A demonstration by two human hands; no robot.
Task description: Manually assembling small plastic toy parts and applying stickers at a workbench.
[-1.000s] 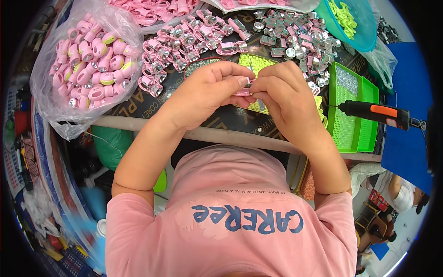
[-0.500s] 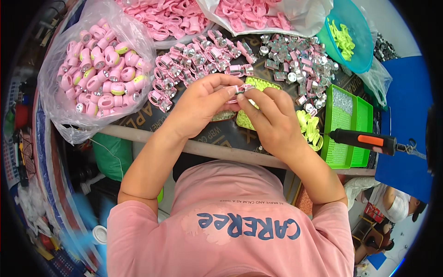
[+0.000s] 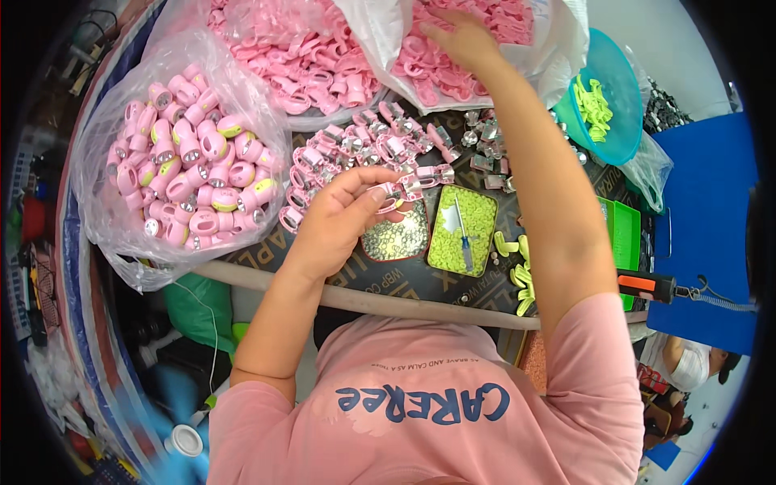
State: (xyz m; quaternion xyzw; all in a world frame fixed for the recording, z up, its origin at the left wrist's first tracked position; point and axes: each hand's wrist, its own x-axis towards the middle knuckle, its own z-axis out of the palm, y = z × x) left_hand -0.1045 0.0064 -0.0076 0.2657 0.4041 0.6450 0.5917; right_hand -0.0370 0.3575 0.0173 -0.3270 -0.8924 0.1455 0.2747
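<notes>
My left hand (image 3: 339,220) is closed around a pink flashlight half-shell (image 3: 396,192) with silvery parts in it, held above the table's near middle. My right hand (image 3: 462,39) reaches far forward into a white bag (image 3: 566,40), its fingers apart among loose pink plastic shells (image 3: 436,73). Just beyond my left hand lie several pink half-shells with silver reflectors (image 3: 343,145). Below the held piece sit a tin of small metal parts (image 3: 394,234) and a tin of tiny yellow-green pieces (image 3: 477,212), with a screwdriver (image 3: 466,246) lying across the second.
At left stands a clear plastic bag of pink flashlights (image 3: 190,153). More pink shells (image 3: 323,73) are heaped at the back. To the right are a teal bowl (image 3: 622,105) with yellow-green clips, a green tray (image 3: 624,222) and a hanging black-and-orange electric screwdriver (image 3: 647,284). Yellow-green clips (image 3: 524,279) lie near the front edge.
My right hand has left the pink half-shell and stretched forward into the white bag. My left hand keeps the piece, and both tins now show more fully. The whole view has shifted slightly.
</notes>
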